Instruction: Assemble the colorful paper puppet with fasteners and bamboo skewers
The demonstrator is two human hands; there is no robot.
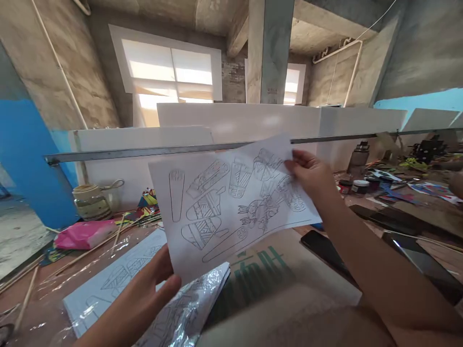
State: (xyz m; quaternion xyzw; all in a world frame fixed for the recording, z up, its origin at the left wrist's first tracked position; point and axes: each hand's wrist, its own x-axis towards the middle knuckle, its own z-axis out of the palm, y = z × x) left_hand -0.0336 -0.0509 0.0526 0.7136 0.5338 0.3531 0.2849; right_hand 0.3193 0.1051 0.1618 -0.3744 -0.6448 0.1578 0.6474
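A white sheet of paper (217,193) with printed line drawings of patterned shapes is held up before me, tilted. My right hand (307,171) pinches its upper right edge between thumb and fingers. By the sheet's lower left corner is my left hand (155,279), its thumb stretched out and apart. The left fingers pass partly behind the paper, so their tips are hidden. Below lie more drawn sheets in a shiny clear plastic sleeve (191,308), and another drawn sheet (123,274) under clear film on the left.
A beige sack with green characters (289,279) lies in front of me. Dark phones (321,248) and small paint jars (360,186) sit to the right, near a dark bottle (359,156). A pink bag (85,234) and thin sticks lie left. A metal rail (144,152) crosses behind.
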